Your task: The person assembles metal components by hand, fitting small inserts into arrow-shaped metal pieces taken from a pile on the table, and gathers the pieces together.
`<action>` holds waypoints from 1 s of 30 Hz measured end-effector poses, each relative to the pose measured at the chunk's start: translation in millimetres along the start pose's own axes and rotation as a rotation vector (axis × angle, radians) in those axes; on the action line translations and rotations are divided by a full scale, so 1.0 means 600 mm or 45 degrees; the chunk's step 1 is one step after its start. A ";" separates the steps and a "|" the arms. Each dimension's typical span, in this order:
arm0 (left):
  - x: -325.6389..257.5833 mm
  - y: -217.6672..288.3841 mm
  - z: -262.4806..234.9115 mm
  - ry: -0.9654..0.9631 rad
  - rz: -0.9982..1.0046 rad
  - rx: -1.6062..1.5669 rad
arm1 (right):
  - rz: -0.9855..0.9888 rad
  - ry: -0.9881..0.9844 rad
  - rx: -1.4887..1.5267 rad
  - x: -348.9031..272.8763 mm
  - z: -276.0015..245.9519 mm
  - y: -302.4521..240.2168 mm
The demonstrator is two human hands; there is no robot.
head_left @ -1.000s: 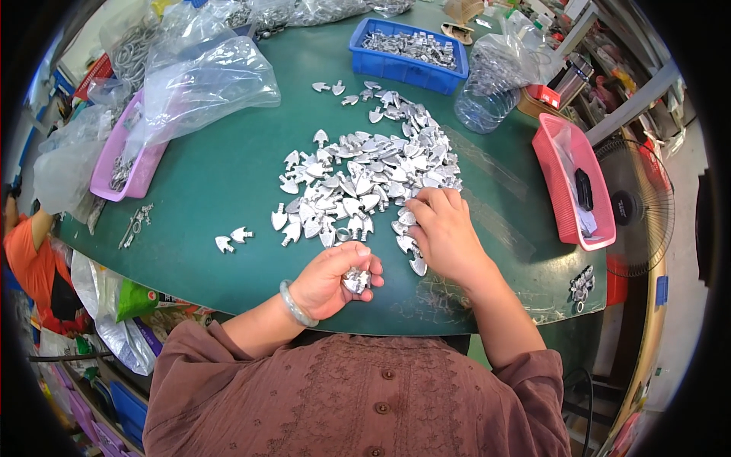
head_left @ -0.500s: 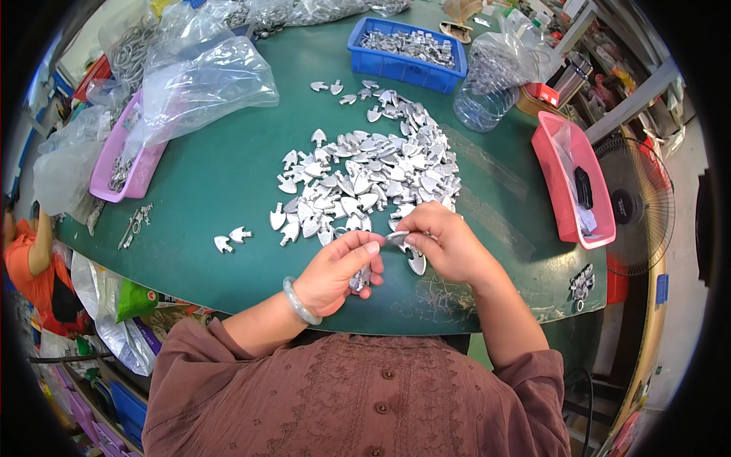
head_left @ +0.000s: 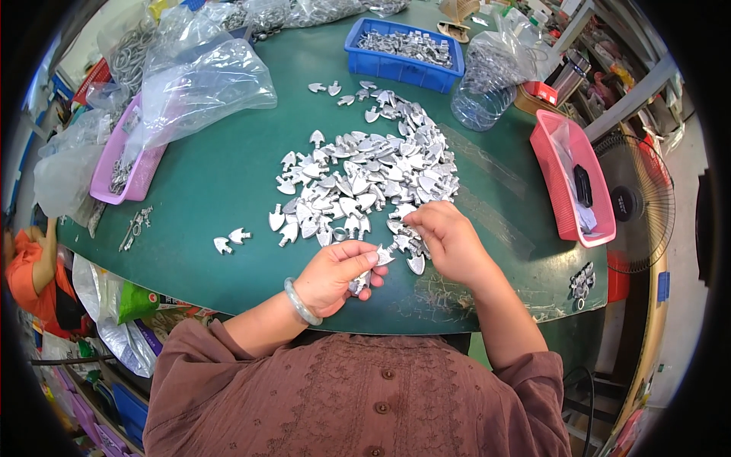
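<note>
A heap of small silver arrow-shaped metal parts (head_left: pixel 365 175) covers the middle of the green table (head_left: pixel 221 175). My left hand (head_left: pixel 335 274), a pale bangle on its wrist, is closed around several of these parts near the front edge, one sticking out between thumb and fingers. My right hand (head_left: pixel 445 240) rests on the near right edge of the heap, its fingertips pinching at a metal part there. The two hands almost touch.
A blue bin (head_left: pixel 403 49) of metal parts stands at the back, with a clear plastic container (head_left: pixel 483 91) beside it. A red basket (head_left: pixel 571 179) sits right, a purple tray (head_left: pixel 122 164) under plastic bags (head_left: pixel 198 84) left. Two loose parts (head_left: pixel 231 240) lie apart. A fan (head_left: pixel 636 202) stands right.
My right hand drew back from the heap toward my left hand, then reached onto the heap's near edge again. My left hand kept its handful of parts.
</note>
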State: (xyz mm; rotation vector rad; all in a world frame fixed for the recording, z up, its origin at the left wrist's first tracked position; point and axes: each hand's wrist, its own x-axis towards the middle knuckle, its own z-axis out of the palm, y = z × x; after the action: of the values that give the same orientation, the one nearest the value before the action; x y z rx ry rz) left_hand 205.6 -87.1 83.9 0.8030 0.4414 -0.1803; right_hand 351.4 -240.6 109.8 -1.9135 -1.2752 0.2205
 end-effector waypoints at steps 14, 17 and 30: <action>-0.007 0.009 -0.008 -0.082 0.027 -0.128 | -0.104 0.016 -0.645 0.002 0.018 -0.007; -0.006 0.010 -0.016 -0.200 0.043 -0.226 | -0.086 -0.010 -0.646 0.002 0.021 -0.004; -0.004 0.009 -0.010 -0.078 0.037 -0.109 | -0.246 0.117 -0.064 -0.004 0.013 -0.017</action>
State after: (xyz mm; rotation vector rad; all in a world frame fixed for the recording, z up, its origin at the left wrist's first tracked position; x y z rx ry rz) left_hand 203.6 -78.8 84.8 0.7176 0.3771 -0.1574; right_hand 339.1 -237.1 111.4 -1.8057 -1.4042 0.0009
